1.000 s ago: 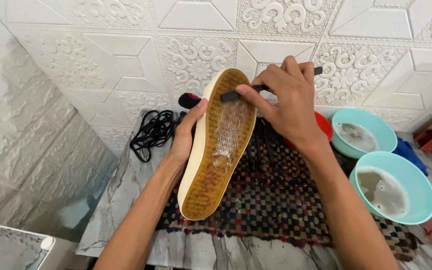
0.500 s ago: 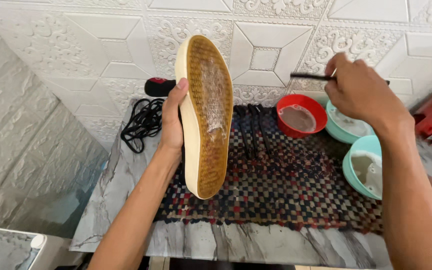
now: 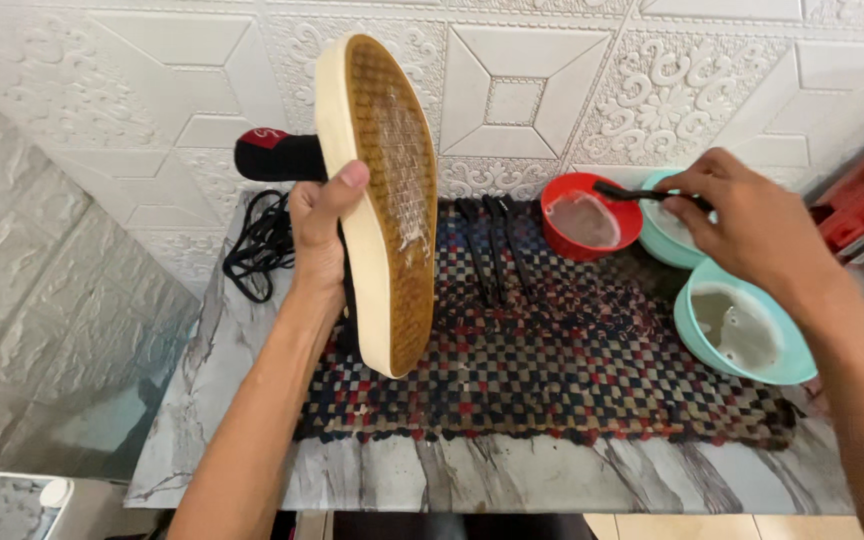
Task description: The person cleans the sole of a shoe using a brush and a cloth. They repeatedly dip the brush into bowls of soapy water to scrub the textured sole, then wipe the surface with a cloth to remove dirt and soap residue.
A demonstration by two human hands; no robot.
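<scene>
The left hand (image 3: 318,232) is gripping a slip-on shoe (image 3: 384,200) left of the frame's centre, fingers wrapped around its side and thumb pressing on the cream edge, holding it nearly upright so the brown waffle-pattern sole is facing the camera above the checkered woven mat (image 3: 592,370). At the upper right, the right hand (image 3: 747,225) is pinching the handle of a dark brush (image 3: 642,193), whose head is lying over the rim of the red bowl (image 3: 589,214) of cloudy liquid. Two teal bowls (image 3: 742,325) are sitting just right of the red one, black shoelaces (image 3: 497,245) are lying on the mat's far edge, and a black cord (image 3: 257,245) is lying coiled on the marble table (image 3: 512,480) at the left.
</scene>
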